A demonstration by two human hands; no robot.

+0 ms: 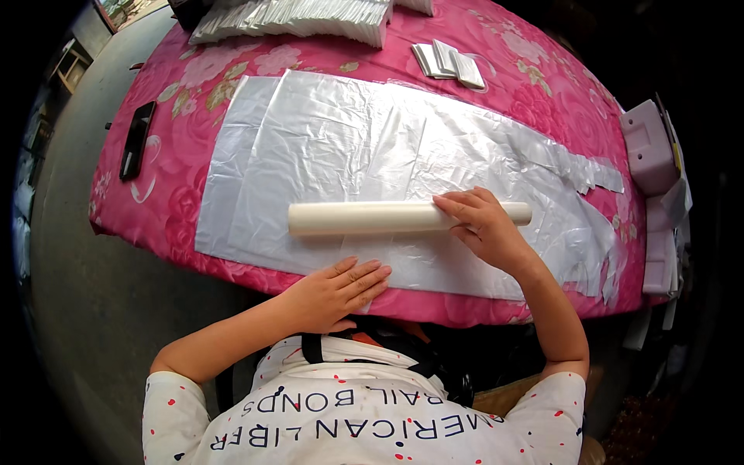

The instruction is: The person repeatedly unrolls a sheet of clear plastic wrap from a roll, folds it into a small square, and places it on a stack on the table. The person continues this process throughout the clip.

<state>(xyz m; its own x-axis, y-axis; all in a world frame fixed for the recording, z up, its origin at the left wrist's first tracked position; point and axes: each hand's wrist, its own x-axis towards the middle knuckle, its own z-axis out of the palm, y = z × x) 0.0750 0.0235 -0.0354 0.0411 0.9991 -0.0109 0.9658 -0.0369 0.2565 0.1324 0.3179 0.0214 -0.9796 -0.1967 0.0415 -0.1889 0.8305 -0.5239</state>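
Note:
Thin silvery-white plastic sheets [318,147] lie overlapping and wrinkled across the table, with ragged strips at their right end. On top of them rests a long smooth white roll [364,218], running left to right. My right hand [484,229] grips the roll toward its right end, fingers over the top and thumb on the near side. Near the table's front edge, my left hand [341,288] lies flat with fingers stretched, pressing on the sheets' near border and holding nothing.
A pink flowered cloth [186,186] covers the table. A long row of folded white packets [294,22] stands at the far edge, with a few small packets [453,63] nearer. A black phone-like object [138,141] lies left. Pale pink plastic bins [649,147] stand at the right edge.

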